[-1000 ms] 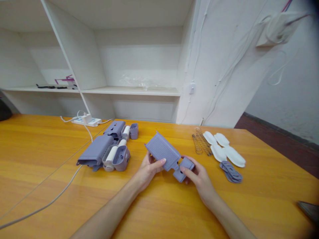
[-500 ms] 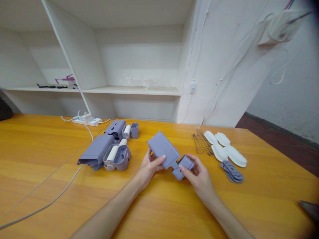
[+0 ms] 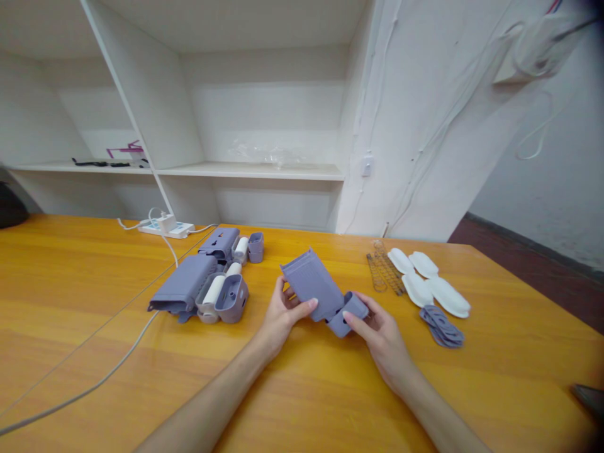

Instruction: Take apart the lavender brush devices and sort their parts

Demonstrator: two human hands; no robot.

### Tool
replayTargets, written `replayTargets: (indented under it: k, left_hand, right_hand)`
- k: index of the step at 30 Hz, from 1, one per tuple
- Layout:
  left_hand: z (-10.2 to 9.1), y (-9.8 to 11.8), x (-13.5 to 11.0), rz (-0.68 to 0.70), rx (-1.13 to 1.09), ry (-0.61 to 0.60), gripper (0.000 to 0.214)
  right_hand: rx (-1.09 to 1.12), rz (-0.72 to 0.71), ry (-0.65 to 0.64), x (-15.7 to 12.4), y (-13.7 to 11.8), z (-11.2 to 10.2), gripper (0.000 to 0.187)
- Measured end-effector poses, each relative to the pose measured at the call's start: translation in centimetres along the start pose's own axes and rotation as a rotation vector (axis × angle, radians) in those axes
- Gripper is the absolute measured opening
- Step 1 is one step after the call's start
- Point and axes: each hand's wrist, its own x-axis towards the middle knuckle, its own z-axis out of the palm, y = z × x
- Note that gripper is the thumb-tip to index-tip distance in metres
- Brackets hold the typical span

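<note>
In the middle of the view, my left hand (image 3: 282, 319) is closed on a flat purple-grey plastic panel (image 3: 314, 286), thumb on its face and fingers beneath. My right hand (image 3: 381, 336) grips a small purple-grey plastic cup-like part (image 3: 344, 322) between thumb and fingers. The panel's lower end meets this part, and its narrow tab is out of sight there. Both pieces are held tilted above the table. To the left lie purple-grey housings (image 3: 186, 280), clear-sided pieces with white cylinders (image 3: 215, 290), and purple-grey cups (image 3: 232, 301).
Right of my hands lie metal coil springs (image 3: 387, 269), several white oval pieces (image 3: 448, 296) and a pile of flat grey-purple pieces (image 3: 441, 327). A power strip (image 3: 174, 229) with cables sits at the back left of the wooden table (image 3: 302, 402). White shelving (image 3: 250, 170) stands behind.
The panel and the cup-like part have come closer together; the panel's narrow tab, visible before, is now hidden. The panel has turned slightly.
</note>
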Motion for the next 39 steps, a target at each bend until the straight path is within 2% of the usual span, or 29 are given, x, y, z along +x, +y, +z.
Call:
replayTargets:
  k: [2, 6, 9, 13, 17, 19, 21, 24, 26, 29, 31, 36, 39]
  left_hand:
    - [0.1, 0.1, -0.2, 0.017, 0.036, -0.044, 0.059]
    - [0.0, 0.1, -0.4, -0.077, -0.048, -0.107, 0.047]
    - [-0.2, -0.1, -0.4, -0.105, -0.185, -0.03, 0.05]
    - [0.0, -0.2, -0.1, -0.11, -0.232, 0.116, 0.05]
    - [0.6, 0.1, -0.1, -0.165, -0.254, 0.199, 0.039]
    - [0.8, 0.4, -0.3, -0.2, -0.282, 0.203, 0.032]
    - [0.8, 0.8, -0.4, -0.243, -0.307, 0.175, 0.031]
    - [0.7, 1.1, -0.6, -0.415, -0.298, 0.124, 0.039]
    - [0.7, 1.1, -0.8, -0.542, -0.272, 0.1, 0.043]
    - [1.3, 0.7, -1.0, -0.589, -0.269, 0.026, 0.043]
    - [1.8, 0.3, -1.0, -0.593, -0.299, -0.034, 0.043]
    - [2.0, -0.2, -0.6, -0.591, -0.246, -0.101, 0.045]
    - [1.7, -0.3, -0.3, -0.558, -0.206, -0.121, 0.044]
  right_hand:
    - [-0.037, -0.039, -0.014, 0.1, 0.2, -0.1, 0.052]
    - [-0.166, -0.091, -0.03, -0.1, 0.8, 0.2, 0.051]
    - [-0.346, -0.221, -0.014, -0.5, 0.9, 0.6, 0.044]
    - [-0.64, -0.46, -0.034, -1.3, 0.6, 1.0, 0.037]
    - [-0.763, -0.535, -0.145, -2.3, 0.5, 1.4, 0.05]
    - [-0.788, -0.569, -0.205, -2.9, 0.4, 1.7, 0.061]
    - [-0.782, -0.599, -0.213, -3.4, 0.2, 1.9, 0.064]
    - [-0.723, -0.591, -0.121, -3.6, -0.1, 2.1, 0.051]
    - [-0.656, -0.509, -0.047, -3.3, -0.1, 2.1, 0.043]
    - [-0.537, -0.311, -0.036, -2.6, 0.2, 2.1, 0.046]
    - [-0.527, -0.259, -0.075, -2.1, 0.5, 2.2, 0.056]
    - [-0.71, -0.397, -0.106, -1.2, 0.3, 1.8, 0.082]
    - [-0.807, -0.452, -0.19, -1.0, -0.5, 1.1, 0.095]
